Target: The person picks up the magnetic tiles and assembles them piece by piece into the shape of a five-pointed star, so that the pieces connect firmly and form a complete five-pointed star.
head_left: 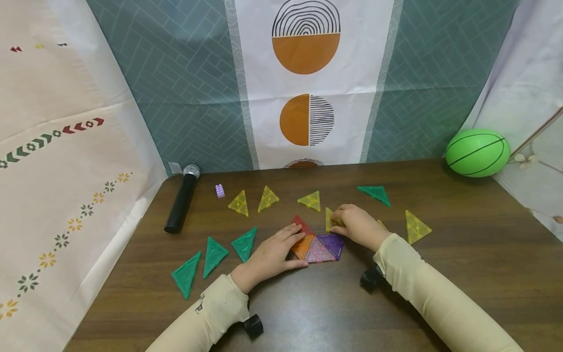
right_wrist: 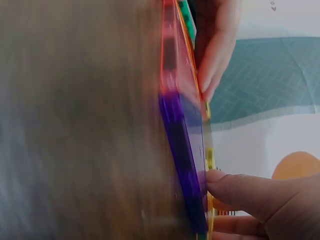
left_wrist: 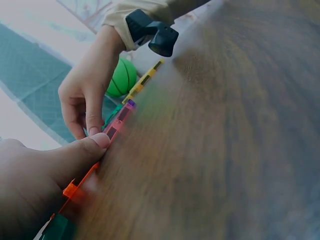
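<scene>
My left hand (head_left: 269, 253) lies on the left part of a flat group of triangular magnetic tiles, its fingertips on the orange tile (head_left: 304, 247) and the red tile (head_left: 301, 223). A pink tile (head_left: 319, 252) and a purple tile (head_left: 334, 243) join on at the right. Behind the purple tile, my right hand (head_left: 358, 226) pinches a yellow triangular tile (head_left: 328, 219), partly covered by the fingers. In the right wrist view the thumb (right_wrist: 235, 187) is close to the purple tile's edge (right_wrist: 182, 155). Another yellow tile (head_left: 381, 224) is mostly hidden behind the right hand.
Green triangular tiles (head_left: 215, 256) lie to the left, and one green tile (head_left: 376, 194) lies at the back right. Several yellow tiles (head_left: 268, 198) are spread behind the group. A microphone (head_left: 182, 200), a small purple block (head_left: 220, 190) and a green ball (head_left: 478, 153) are near the table's far edge.
</scene>
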{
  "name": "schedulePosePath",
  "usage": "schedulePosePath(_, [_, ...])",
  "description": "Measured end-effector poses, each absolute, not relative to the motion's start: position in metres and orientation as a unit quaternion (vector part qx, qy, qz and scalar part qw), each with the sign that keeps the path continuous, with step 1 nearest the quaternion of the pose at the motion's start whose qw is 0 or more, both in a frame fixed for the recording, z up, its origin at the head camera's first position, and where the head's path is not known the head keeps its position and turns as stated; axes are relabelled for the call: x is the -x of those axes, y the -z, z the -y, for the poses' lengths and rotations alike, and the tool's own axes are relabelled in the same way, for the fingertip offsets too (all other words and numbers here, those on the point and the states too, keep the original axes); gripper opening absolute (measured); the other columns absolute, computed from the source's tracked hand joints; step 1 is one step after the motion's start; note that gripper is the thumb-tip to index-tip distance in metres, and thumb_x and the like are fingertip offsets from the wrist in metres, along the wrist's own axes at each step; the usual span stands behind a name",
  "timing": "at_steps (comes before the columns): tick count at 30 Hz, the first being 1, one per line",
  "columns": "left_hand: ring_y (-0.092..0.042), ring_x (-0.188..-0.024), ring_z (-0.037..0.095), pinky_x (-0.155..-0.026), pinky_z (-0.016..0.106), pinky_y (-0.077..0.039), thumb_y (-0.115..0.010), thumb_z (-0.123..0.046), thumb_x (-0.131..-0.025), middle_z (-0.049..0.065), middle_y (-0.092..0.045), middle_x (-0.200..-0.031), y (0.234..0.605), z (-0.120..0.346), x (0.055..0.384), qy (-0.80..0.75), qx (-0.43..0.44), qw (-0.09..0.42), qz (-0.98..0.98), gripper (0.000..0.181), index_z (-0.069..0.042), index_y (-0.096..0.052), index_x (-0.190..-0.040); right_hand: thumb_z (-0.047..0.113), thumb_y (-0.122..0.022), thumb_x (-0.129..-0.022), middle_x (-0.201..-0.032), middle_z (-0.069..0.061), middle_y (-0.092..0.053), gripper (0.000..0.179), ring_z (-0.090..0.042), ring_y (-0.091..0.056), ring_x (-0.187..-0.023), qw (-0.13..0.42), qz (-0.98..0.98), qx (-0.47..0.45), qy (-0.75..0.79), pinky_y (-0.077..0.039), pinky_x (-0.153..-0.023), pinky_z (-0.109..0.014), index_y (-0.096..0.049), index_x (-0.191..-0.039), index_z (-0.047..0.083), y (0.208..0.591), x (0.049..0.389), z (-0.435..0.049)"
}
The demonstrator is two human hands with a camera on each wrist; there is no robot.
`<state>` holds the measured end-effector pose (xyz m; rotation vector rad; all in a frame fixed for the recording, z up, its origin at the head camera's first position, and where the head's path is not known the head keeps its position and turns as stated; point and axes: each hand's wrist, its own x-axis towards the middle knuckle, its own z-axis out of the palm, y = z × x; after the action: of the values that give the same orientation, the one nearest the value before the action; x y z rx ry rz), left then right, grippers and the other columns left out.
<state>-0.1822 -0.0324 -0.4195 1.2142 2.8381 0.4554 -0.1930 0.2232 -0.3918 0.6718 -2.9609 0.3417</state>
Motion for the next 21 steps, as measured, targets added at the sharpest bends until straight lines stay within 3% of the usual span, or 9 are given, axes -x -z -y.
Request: schedulePosePath(21, [-0.035, -0.143, 0.022, -0.110, 0.039, -0.041, -0.066, -0.052, -0.086, 0.006, -0.042, -0.151, 0.420, 0.031, 0.181, -0.155, -0.401, 0.003, -0.903, 0.071, -0.010, -0.050, -0.140, 0.024, -0.070, -0.088, -0.102, -0.011, -0.068, 0.031, -0.027, -0.062, -0.095, 0.064, 0.963, -0.236, -0.115, -0.054, -0.087, -0.041, -0.072, -0.109, 0.002, 0.397, 0.182, -0.206])
